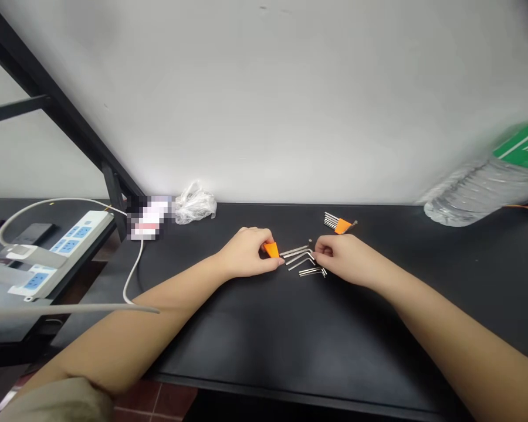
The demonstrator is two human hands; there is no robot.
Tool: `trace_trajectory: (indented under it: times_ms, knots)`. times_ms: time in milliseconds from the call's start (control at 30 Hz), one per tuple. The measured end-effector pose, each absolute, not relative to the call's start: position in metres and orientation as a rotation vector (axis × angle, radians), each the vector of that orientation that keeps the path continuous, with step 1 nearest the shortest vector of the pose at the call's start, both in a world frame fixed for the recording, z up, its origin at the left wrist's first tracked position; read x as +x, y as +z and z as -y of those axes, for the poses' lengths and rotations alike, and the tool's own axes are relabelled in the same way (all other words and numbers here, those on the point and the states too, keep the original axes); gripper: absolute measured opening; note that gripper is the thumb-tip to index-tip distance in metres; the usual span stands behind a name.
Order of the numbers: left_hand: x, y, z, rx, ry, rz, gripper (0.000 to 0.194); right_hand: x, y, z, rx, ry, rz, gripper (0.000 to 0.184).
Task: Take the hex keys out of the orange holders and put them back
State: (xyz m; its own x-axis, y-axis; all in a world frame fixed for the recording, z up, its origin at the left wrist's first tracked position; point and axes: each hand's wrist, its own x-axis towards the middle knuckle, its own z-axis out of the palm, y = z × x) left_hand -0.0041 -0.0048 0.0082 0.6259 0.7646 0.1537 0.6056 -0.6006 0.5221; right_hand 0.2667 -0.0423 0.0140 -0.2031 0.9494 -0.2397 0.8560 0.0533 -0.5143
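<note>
My left hand (249, 253) rests on the black table (290, 346) with its fingers closed round a small orange key holder (271, 249). Silver hex keys (295, 253) stick out of the holder to the right. My right hand (344, 259) pinches the bent end of one of these hex keys (311, 255). More loose hex keys (313, 271) lie just under my right fingers. A second orange holder with its hex keys (338, 223) lies apart, a little farther back.
A clear plastic bottle with a green label (488, 181) lies at the far right. A crumpled plastic bag (195, 204) sits by the wall. White power strips (64, 246) and a grey cable (132, 275) fill the left side.
</note>
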Motion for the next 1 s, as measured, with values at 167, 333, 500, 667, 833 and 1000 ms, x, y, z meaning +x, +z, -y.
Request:
trace_trajectory:
  times_ms: [167,333,500,667,833,1000]
  knots:
    - [-0.004,0.009,0.005,2.42,0.516,-1.074,0.034,0.262,0.014,0.044,-1.815,0.831,2.142,0.015]
    - [-0.004,0.01,0.005,2.436,0.499,-1.086,0.034,0.269,0.02,0.048,-1.474,0.672,2.406,0.026]
    - [-0.004,0.011,0.006,2.448,0.473,-1.107,0.033,0.278,0.026,0.05,-1.3,0.782,2.584,0.039]
    - [-0.004,0.01,0.006,2.456,0.471,-1.097,0.034,0.285,0.028,0.048,-1.341,0.846,2.6,0.044]
    - [-0.004,0.009,0.005,2.456,0.471,-1.098,0.035,0.29,0.025,0.044,-1.341,0.825,2.561,0.037]
    - [-0.003,0.008,0.005,2.458,0.473,-1.094,0.035,0.28,0.015,0.041,-1.456,0.594,2.476,0.03]
